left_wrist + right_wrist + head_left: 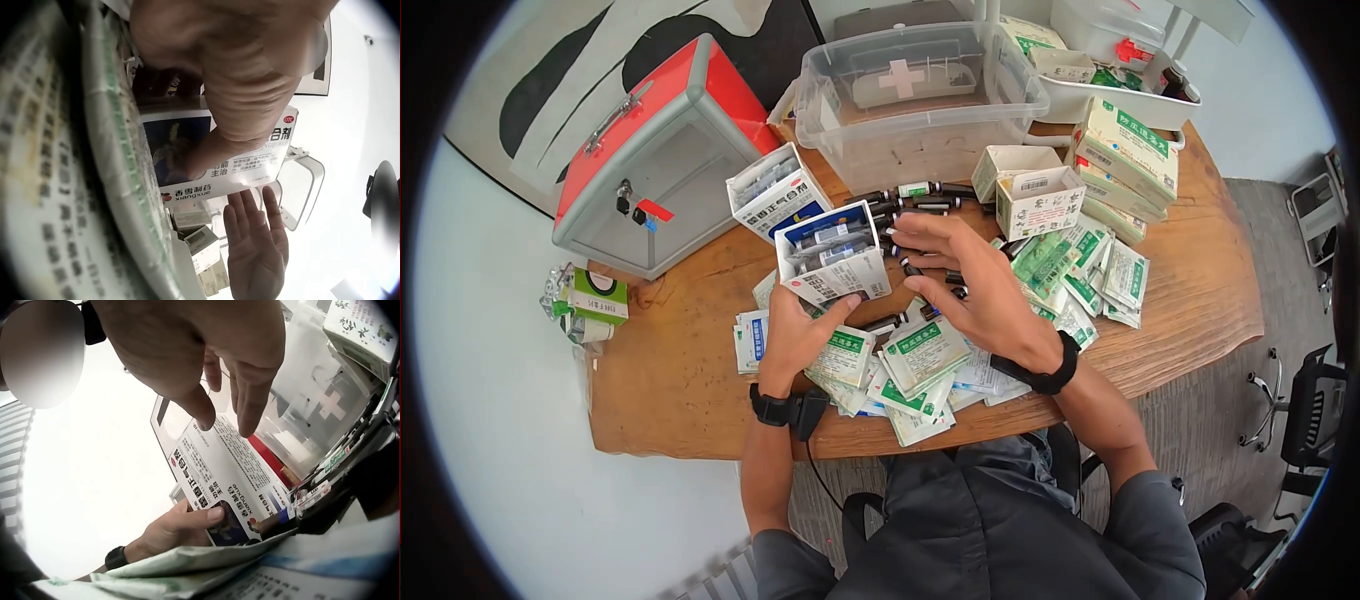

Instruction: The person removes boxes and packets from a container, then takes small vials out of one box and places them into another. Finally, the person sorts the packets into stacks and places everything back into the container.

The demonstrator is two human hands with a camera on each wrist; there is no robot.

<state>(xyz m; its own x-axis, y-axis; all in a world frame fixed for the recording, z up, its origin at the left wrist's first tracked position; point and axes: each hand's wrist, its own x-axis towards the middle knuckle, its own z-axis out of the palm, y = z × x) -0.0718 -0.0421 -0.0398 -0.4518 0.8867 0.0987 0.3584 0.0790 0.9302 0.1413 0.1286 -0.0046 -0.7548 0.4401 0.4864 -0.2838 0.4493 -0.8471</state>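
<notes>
Brown wooden tabletop [1200, 290] spreads beneath scattered green-printed sachets [925, 355] and dark little bottles [935, 202]. The person's left hand [798, 337] grasps an open, filled white box [855, 277], thumb on its printed side. The right hand [985, 290] hovers apart, just right of the box, fingers extended and palm empty

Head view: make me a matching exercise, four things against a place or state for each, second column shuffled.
Column one:
1. left hand
2. right hand
3. clear plastic bin
4. red and grey case

Column two:
A. at the back of the table, marked with a white cross
B. fingers loose, holding nothing, near the small dark bottles
C. at the person's left, keys hanging at its door
D. gripping a white box

Pairs: 1-D; 2-B; 3-A; 4-C
</notes>
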